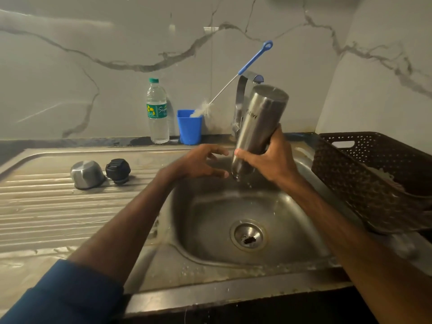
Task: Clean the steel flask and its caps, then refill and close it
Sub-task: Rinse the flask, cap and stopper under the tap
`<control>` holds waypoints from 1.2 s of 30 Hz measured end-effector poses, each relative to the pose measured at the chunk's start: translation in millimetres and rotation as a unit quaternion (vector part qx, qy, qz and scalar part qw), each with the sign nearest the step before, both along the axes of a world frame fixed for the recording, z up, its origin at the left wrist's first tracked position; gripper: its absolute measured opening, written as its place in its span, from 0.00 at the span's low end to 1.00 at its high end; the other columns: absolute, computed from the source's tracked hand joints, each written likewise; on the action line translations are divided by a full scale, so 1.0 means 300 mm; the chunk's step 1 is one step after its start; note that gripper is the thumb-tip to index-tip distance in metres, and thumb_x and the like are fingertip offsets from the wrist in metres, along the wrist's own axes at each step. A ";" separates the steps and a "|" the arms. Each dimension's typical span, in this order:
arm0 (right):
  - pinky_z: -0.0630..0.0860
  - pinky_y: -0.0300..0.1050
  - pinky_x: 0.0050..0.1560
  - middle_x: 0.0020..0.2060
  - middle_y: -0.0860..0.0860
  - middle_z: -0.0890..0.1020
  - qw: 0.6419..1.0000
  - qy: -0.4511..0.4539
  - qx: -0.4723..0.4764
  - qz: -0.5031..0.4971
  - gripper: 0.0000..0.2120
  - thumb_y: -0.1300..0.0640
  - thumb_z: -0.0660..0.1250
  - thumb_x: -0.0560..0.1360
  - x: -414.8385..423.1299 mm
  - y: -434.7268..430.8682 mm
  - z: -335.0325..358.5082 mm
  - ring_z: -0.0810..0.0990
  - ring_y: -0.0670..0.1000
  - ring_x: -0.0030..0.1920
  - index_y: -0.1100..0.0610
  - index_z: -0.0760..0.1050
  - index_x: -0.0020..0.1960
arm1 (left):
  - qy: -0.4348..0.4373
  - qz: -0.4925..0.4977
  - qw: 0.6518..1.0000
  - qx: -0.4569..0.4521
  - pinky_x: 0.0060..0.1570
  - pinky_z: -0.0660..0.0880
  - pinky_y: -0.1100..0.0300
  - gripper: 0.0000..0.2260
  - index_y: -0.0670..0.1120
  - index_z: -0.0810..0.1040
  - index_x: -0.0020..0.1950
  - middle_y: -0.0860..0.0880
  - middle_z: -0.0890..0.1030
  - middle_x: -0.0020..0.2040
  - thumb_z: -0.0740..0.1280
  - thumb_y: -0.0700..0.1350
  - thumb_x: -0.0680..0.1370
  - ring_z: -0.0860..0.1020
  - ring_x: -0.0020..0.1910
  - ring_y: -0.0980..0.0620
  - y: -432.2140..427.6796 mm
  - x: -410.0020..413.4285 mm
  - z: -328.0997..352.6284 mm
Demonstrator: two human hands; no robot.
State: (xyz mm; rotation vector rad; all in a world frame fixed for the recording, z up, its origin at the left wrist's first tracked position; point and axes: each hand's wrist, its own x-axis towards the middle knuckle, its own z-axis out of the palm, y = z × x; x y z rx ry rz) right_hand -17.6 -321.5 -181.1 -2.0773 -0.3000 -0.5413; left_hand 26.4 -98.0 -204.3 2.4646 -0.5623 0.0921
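from the head camera: the steel flask point(257, 127) is upside down and tilted, mouth low over the sink point(210, 230), and drops are falling from it. that looks like draining rinse water straight into the basin. the right grip point(268, 157) is wrapped round the flask's lower end, near the mouth, probably for control of the tip. the left grip point(198, 162) is released, fingers spread just beside the mouth and holding nothing, seemingly ready to steady it. on the ribbed drainboard to the left the steel cap point(87, 174) sits dome up beside the black cap point(118, 170), parked out of the splash. at the back, a bottle brush point(233, 83) leans in a blue cup point(189, 127) next to a water bottle point(157, 111), likely the refill. still to come: refilling and closing.
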 end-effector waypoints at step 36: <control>0.85 0.57 0.53 0.61 0.51 0.81 0.987 0.037 -0.036 0.149 0.42 0.45 0.85 0.63 -0.025 0.620 0.240 0.83 0.53 0.57 0.54 0.70 0.70 | 0.000 0.354 0.926 0.130 0.55 0.79 0.47 0.21 0.46 0.81 0.61 0.45 0.83 0.56 0.79 0.51 0.71 0.80 0.55 0.41 0.556 -0.109 0.164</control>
